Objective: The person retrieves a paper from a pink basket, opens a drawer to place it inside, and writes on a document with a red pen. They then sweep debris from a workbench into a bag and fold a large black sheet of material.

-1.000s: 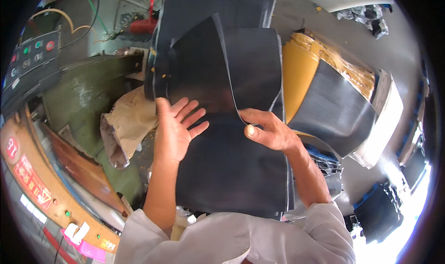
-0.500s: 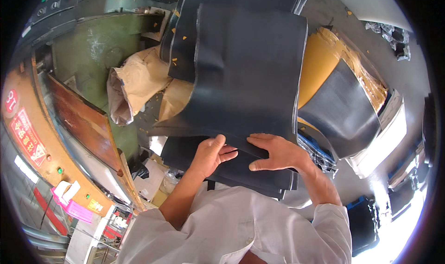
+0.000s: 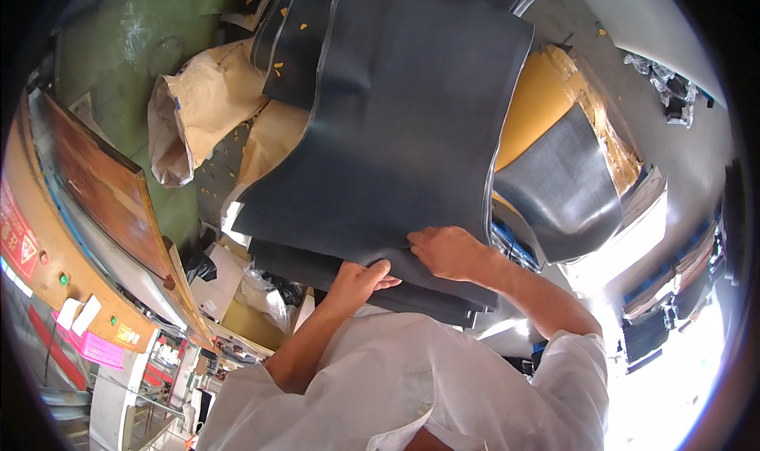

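A wide, smooth black sheet (image 3: 404, 126), which looks like rubber, lies over a stack of similar black sheets (image 3: 301, 267) in front of me. At its near edge my left hand (image 3: 352, 289) is closed, thumb on top and fingertips at the edge. My right hand (image 3: 450, 253) lies a little farther away and to the right, its fingers curled down on the same sheet and pinching it near the edge. The undersides of both hands' grips are partly hidden.
At the left, an open brown paper bag (image 3: 210, 95) stands by a green machine panel (image 3: 119, 47), with an orange-brown machine guard (image 3: 103, 182) nearer me. On the right, another black sheet (image 3: 562, 186) lies over yellow sheeting (image 3: 534, 95). Small yellow scraps dot the floor.
The sheet's near edge has come down toward me over the stack. My right hand has gone from flat and spread to curled on the sheet; my left has closed at the edge.
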A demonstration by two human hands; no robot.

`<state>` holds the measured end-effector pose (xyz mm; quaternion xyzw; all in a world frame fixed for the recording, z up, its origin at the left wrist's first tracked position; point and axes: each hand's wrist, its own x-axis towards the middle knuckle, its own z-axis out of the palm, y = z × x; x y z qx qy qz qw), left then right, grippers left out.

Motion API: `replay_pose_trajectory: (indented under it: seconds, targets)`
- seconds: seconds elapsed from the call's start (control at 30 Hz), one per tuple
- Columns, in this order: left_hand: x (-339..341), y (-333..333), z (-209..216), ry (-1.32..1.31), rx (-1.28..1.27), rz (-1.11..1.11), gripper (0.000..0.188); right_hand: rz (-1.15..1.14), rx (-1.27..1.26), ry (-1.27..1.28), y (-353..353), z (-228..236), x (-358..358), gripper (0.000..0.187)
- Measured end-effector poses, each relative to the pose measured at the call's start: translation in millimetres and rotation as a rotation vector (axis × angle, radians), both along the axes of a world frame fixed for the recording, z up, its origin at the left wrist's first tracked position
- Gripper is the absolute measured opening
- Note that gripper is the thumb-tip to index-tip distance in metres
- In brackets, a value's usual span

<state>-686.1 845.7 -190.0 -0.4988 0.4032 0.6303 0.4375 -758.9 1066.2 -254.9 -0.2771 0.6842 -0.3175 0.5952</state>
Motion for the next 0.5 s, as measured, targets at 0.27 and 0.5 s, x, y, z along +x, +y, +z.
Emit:
replay_pose_trajectory:
  seconds: [0.27, 0.5]
  targets:
    - [5.9, 7.0, 1.9, -0.002, -0.012, -0.116, 0.042, -0.05, 0.236, 0.381, -18.6, -28.1, -0.6, 0.012]
    - [22.3, 11.1, 2.8, -0.043, 0.04, -0.126, 0.035, -0.054, 0.065, 0.573, 12.7, -76.3, 4.9, 0.025]
